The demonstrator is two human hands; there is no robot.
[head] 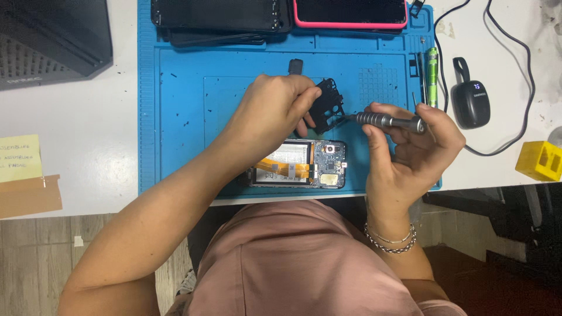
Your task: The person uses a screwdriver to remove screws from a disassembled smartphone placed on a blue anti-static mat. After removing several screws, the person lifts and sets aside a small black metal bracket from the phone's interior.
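- The left hand reaches in from the lower left, forearm angled up across the blue work mat, wrist bent slightly so the back of the hand faces the camera.
- Its fingers are curled shut, pinching a small black plastic cover at that part's left edge; the cover sticks out to the right past the fingertips, lifted clear of the mat.
- The right hand rises from the lower right, palm turned toward the person, a beaded bracelet at the wrist.
- Its fingers are wrapped around a grey metal screwdriver, thumb pressed along the handle's underside, index finger lying over the top.
- The screwdriver lies nearly level, its tip pointing left and meeting the right edge of the black cover, just beyond the left fingertips.
- Below both sets of fingers, an opened phone lies flat on the mat, showing an orange ribbon cable and a circuit board.
- Beyond the right knuckles, a green pen-shaped tool rests at the mat's right edge, and a black earbud case sits further right on the white table.
- Above the left fingers, two phones lie at the mat's top edge, one in a pink case.
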